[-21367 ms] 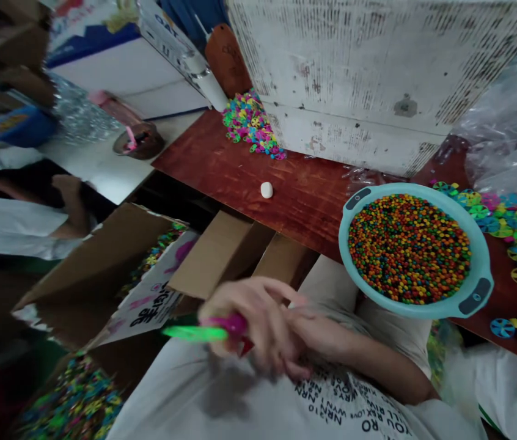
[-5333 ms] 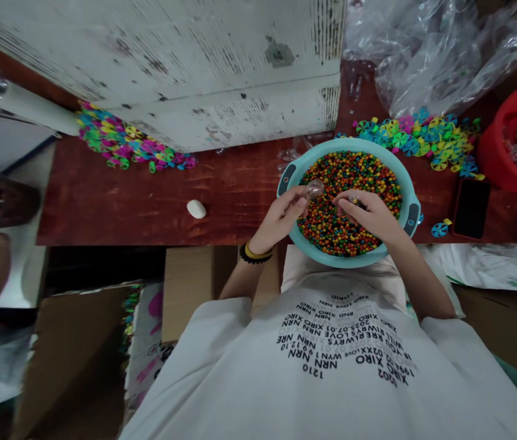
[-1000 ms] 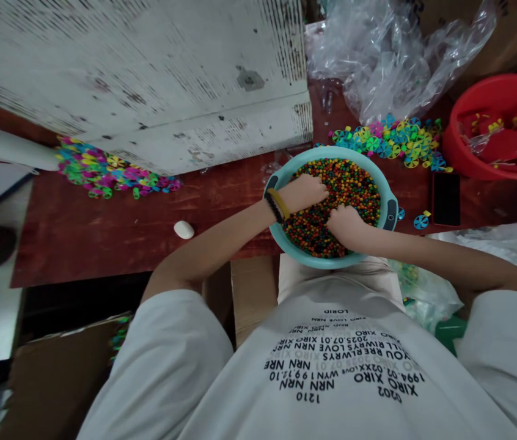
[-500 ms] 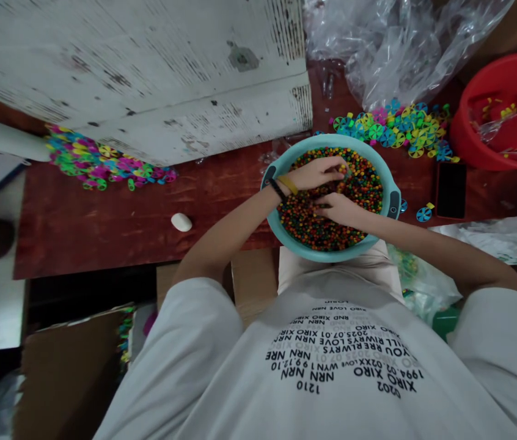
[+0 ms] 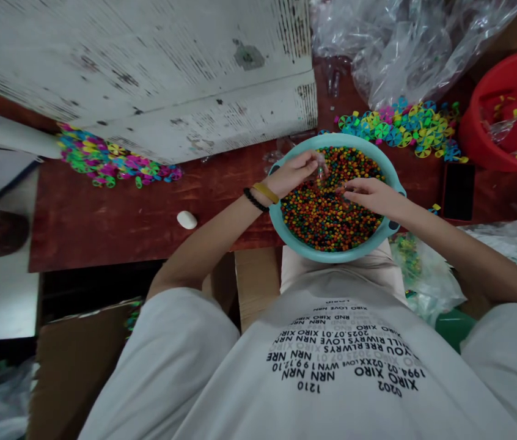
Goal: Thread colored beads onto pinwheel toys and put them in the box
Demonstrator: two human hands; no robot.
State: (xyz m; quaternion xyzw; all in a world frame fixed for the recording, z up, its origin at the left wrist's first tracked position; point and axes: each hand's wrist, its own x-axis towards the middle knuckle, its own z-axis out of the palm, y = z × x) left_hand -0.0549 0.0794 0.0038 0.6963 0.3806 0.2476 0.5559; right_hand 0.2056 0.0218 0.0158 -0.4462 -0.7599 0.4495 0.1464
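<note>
Clear capsule (image 5: 320, 166), long axis pointing forward, pinched by left hand (image 5: 291, 173) over beads (image 5: 327, 214).

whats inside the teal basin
Small multicoloured beads fill the teal basin, with the left hand and right hand over them. The basin's bottom is hidden, covered by the beads.

Two hands working over a teal bowl of beads

The teal plastic bowl (image 5: 336, 139) sits at frame centre, filled with small glossy multicoloured beads (image 5: 327, 214). The left hand (image 5: 293, 174) pinches a small clear plastic piece (image 5: 320, 166) above the beads near the upper rim; the right hand (image 5: 368, 194) reaches in from the right, fingertips just over the beads, anything held too small to tell.
</note>
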